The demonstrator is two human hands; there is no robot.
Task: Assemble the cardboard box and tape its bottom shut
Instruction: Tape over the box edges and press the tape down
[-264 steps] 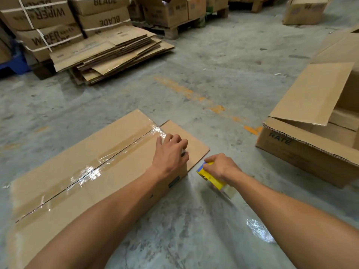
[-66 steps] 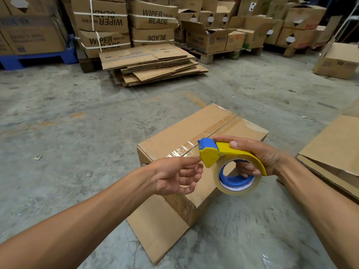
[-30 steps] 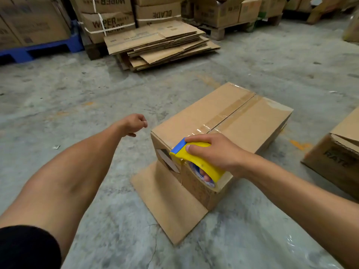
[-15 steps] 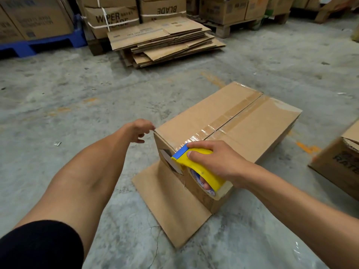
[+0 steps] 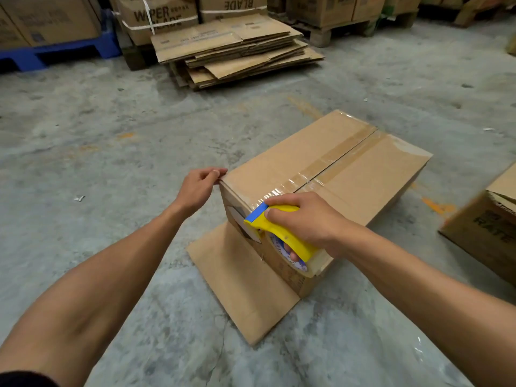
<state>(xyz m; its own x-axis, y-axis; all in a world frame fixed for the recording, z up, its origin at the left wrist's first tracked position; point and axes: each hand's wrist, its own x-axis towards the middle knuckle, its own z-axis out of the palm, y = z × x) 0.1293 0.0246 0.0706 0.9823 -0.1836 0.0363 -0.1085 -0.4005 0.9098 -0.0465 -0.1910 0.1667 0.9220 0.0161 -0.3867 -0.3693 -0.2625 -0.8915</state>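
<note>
The tape dispenser (image 5: 279, 233), gripped by the right hand (image 5: 304, 222), should be pulled flat along the box (image 5: 321, 169) seam while the left hand (image 5: 198, 185) pinches its near corner

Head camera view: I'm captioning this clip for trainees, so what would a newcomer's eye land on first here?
First, the bright yellow and blue tape dispenser, gripped by the right hand at the near end of the cardboard box in mid-frame. Next, the shiny tape along the box's top seam, with the left hand at the box's near left corner. Behind, a pile of flattened cartons lies on the concrete floor.
</note>
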